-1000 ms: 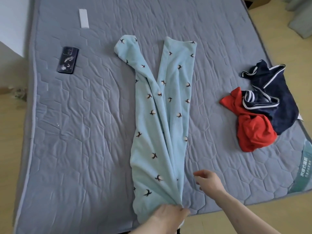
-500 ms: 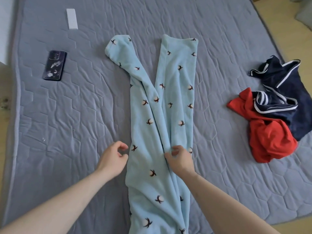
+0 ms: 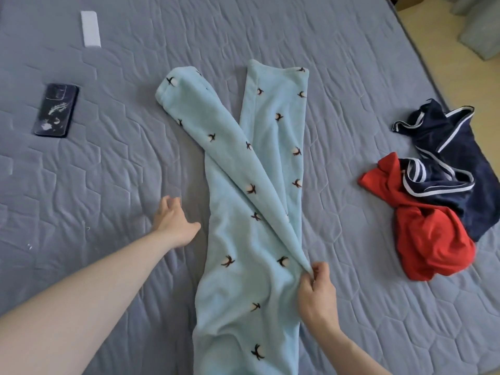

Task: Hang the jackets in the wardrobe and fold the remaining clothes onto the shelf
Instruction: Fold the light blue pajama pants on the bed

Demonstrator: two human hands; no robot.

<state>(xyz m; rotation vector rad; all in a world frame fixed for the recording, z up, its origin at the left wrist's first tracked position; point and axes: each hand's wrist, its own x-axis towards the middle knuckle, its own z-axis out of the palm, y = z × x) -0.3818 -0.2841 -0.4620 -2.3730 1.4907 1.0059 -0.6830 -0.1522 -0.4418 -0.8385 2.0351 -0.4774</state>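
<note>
Light blue fleece trousers [image 3: 238, 239] with small dark prints lie lengthwise on the grey quilted mattress [image 3: 108, 198]. Their two legs point away from me, the left one crossing over the right. My right hand [image 3: 316, 290] pinches a fold of the fabric at the trousers' right edge, near the crotch. My left hand [image 3: 173, 220] hovers with spread fingers just left of the trousers, holding nothing. A crumpled red garment [image 3: 430, 239] and a navy garment with white stripes [image 3: 454, 158] lie together at the right.
A dark phone [image 3: 56, 109] lies on the mattress at the far left. A small white rectangular object [image 3: 90, 28] lies beyond it. The mattress's right edge meets a wooden floor [image 3: 438, 58] at the upper right.
My right hand has pulled the pinched fold down and to the right, dragging the left leg across the right one. My left hand has opened and stayed beside the trousers.
</note>
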